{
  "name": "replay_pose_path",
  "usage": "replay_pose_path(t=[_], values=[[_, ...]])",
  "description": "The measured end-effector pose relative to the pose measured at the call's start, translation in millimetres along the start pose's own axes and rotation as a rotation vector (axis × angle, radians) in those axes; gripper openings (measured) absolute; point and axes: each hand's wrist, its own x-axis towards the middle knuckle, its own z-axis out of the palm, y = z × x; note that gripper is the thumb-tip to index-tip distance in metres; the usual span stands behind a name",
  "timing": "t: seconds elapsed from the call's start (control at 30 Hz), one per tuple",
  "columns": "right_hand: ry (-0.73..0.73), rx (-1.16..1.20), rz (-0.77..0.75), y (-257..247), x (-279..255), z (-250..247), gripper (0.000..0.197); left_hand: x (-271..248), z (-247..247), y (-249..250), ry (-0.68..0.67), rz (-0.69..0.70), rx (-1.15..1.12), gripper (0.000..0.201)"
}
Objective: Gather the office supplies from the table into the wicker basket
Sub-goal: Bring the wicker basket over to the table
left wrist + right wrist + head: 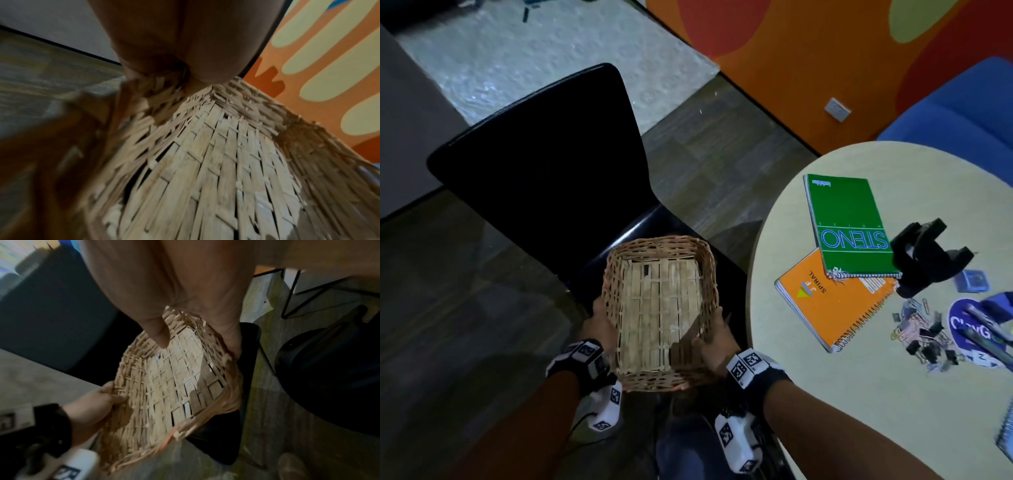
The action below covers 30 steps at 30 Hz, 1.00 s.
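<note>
From the head view, both hands are on the wicker basket (659,311), which is empty and held over the seat of a black chair (544,164). The left hand (602,320) clasps one long side, the right hand (715,334) the other, thumb hooked over the rim. The supplies all sit apart on the round table (859,394): a green notepad (851,224) overlapping an orange spiral notebook (832,305), a black tape dispenser (924,255), a heap of clips (923,337), and pens (986,325) at the edge. Nothing is gathered yet, I'd say.

Left wrist view now: blurred, the palm pressed against the woven wall, flat pale slats running across the base with dark gaps between them. The fingers themselves are out of sight here.

Right wrist view: the thumb (159,332) dips inside the rim, the other fingers curl beneath, and the opposite hand wraps the far edge. The weave is loose, with frayed ends sticking out.

The risks: those gaps could let small clips slip through or snag. The shallow wall might spill things if the basket tilts. Left on the glossy seat, it could slide off.
</note>
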Motion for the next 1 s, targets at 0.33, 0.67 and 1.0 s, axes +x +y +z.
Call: replay_pose_path(t=[0.33,0.67,1.0], values=[[0.122,0.319,-0.372,-4.5,-114.6,-81.7,0.085,-142.2,-82.5,90.6,0.031,0.521,-0.049,0.044],[0.690,0.151,-0.399,158.9,-212.8,-222.9,0.038,-257.7,-6.1,145.8,-0.370,0.518,-0.324,0.103],[0.755,-0.077,-0.211,321.1,-246.2,-263.3,0.034,-295.9,150.5,153.0,-0.668,0.750,0.378,0.029]])
